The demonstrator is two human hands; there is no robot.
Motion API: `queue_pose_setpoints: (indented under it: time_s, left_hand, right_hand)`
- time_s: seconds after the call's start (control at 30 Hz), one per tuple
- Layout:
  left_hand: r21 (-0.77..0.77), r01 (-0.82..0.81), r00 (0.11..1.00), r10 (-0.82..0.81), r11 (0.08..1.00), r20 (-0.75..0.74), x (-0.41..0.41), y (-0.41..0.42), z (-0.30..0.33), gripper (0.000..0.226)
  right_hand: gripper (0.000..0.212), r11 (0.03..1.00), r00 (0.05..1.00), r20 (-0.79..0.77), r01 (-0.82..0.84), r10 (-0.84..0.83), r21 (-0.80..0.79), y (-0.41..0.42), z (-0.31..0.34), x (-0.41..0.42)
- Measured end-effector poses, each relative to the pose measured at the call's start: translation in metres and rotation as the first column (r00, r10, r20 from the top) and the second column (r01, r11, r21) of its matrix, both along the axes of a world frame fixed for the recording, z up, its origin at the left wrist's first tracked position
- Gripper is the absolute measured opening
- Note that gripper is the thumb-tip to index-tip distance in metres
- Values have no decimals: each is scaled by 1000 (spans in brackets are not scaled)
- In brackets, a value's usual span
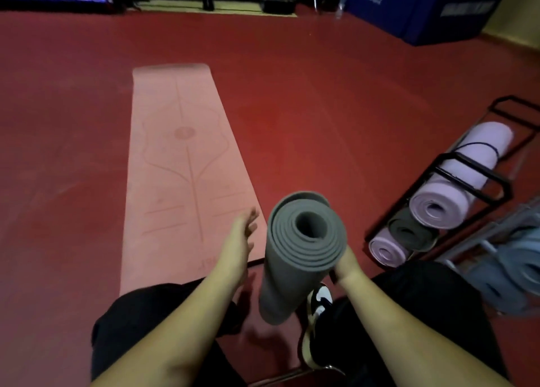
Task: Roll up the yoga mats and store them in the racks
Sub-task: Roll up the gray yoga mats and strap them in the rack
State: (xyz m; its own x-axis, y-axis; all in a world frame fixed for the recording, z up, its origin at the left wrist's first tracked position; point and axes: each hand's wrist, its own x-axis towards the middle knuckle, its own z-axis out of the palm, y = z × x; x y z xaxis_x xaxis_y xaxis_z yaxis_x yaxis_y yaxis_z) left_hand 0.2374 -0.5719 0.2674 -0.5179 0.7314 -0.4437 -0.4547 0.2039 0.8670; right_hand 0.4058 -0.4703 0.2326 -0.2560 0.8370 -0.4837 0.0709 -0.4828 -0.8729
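A rolled grey yoga mat (298,249) stands almost upright in front of me, its spiral end facing up. My right hand (346,262) grips it from the right side, fingers hidden behind the roll. My left hand (242,234) hovers just left of the roll with fingers spread, apart from it. A pink yoga mat (181,164) lies unrolled on the red floor to the left. A black wire rack (455,179) on the right holds a lilac roll (455,188), a dark grey roll (409,232) and a second lilac roll (385,249).
A second rack (479,240) at the far right holds blue-grey rolled mats (514,270). My black-trousered knees and a black-and-white shoe (318,307) are below the roll. Blue padded blocks (415,10) and dark equipment line the far wall.
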Motion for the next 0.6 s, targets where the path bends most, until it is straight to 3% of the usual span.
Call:
queue_pose_setpoints:
  time_s: [0.1,0.23,0.33,0.4,0.53,0.6]
  left_hand:
    - [102,135,984,-121,986,-132,20,4,21,59]
    - [46,36,974,-24,998,-224,39,0,27,37]
    - [-37,16,932,-28,999,-361,44,-4,31,20]
    - [-73,33,895,-62,997,-441,48,-8,35,24]
    - [12,193,932,-180,981,-313,58,-14,45,59]
    - [54,236,934,-211,970,-287,58,-11,53,66]
  right_hand:
    - [37,995,987,-136,-84,90,47,0,24,0]
    - [71,980,950,-242,-186,196,65,-6,38,15]
    - [62,956,919,-273,-256,286,142,-9,38,28]
    - [66,921,892,-251,-328,375,210,-10,42,32]
    - [82,885,865,-210,-418,457,205,-10,52,29]
    - [83,885,864,-212,-416,456,207,-6,61,28]
